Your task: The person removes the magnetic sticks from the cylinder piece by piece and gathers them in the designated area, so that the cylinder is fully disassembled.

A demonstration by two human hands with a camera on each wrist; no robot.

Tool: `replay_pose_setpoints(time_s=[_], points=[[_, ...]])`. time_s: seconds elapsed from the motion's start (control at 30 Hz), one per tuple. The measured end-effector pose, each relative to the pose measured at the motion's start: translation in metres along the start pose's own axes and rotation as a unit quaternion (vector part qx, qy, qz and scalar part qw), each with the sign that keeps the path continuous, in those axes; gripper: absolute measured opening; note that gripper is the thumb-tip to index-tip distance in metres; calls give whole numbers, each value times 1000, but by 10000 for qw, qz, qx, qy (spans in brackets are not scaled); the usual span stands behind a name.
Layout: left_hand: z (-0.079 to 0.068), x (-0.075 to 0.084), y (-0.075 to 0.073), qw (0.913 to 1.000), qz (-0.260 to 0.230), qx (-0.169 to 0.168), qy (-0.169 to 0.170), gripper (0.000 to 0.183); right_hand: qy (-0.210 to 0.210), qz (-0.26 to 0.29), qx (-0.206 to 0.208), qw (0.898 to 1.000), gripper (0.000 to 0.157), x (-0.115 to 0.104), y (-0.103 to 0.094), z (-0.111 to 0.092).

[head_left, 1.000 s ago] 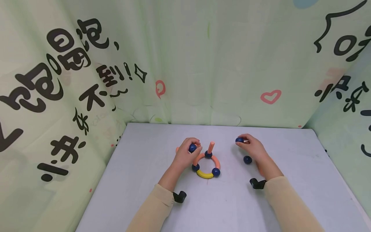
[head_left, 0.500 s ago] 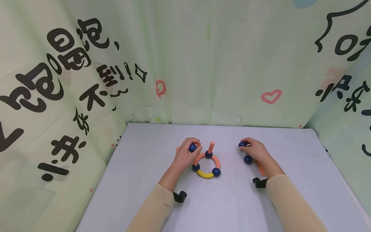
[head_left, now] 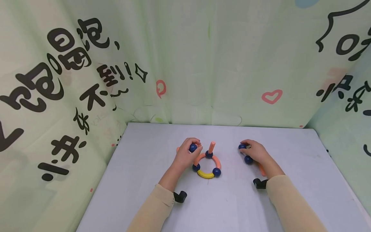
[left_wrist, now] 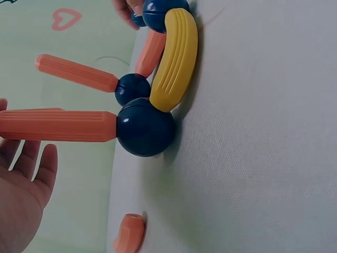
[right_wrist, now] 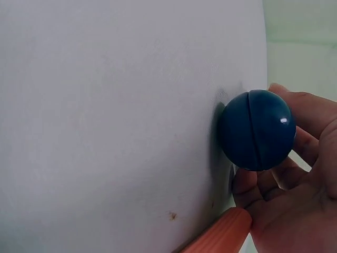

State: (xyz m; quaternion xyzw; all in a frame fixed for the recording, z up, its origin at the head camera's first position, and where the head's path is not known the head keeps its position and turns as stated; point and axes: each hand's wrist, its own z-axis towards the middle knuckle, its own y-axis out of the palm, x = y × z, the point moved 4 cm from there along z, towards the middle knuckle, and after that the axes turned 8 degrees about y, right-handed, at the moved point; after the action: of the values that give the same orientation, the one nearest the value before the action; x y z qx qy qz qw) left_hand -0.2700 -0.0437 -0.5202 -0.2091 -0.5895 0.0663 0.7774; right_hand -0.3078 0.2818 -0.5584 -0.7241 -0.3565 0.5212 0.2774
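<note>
In the head view, my left hand curls round a blue ball at the top of an upright orange rod. That rod rises from a blue corner ball of a small ring, with two curved orange pieces and one curved yellow piece joining its balls. A second orange rod stands on the ring's far ball. To the right, my right hand pinches another blue ball low over the table. A loose blue ball lies just below its fingers, large in the right wrist view.
An orange piece lies under my right wrist. Another curved orange piece rests on the white table beyond my left hand. A printed curtain encloses the back and sides.
My right hand has moved slightly down and toward me with its blue ball, nearer the loose ball. My left hand and the ring hold still.
</note>
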Motion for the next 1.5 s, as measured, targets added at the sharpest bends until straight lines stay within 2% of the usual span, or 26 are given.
replay_pose_setpoints(time_s=[0.3,0.53,0.7,0.97,1.13,1.33,1.5], points=[[0,0,0,10000,37,-16,-33,21,-21,-55,295,9995,55,-13,-9,-4],[1,-1,0,10000,29,-8,-84,21,-208,128,336,9991,58,-50,-13,-16],[1,0,0,10000,33,24,-71,22,-586,189,317,9976,54,-77,-2,-23],[1,1,-1,10000,65,9,12,22,-876,514,-126,9948,49,-103,23,-34],[1,1,-2,9999,7,-7,103,21,-929,506,-398,9936,48,-109,39,-35],[1,2,-2,9998,-5,-24,190,21,-993,552,-440,9925,48,-110,50,-28],[1,1,-2,9999,32,-18,166,21,-797,705,-557,9928,45,-108,55,-23]])
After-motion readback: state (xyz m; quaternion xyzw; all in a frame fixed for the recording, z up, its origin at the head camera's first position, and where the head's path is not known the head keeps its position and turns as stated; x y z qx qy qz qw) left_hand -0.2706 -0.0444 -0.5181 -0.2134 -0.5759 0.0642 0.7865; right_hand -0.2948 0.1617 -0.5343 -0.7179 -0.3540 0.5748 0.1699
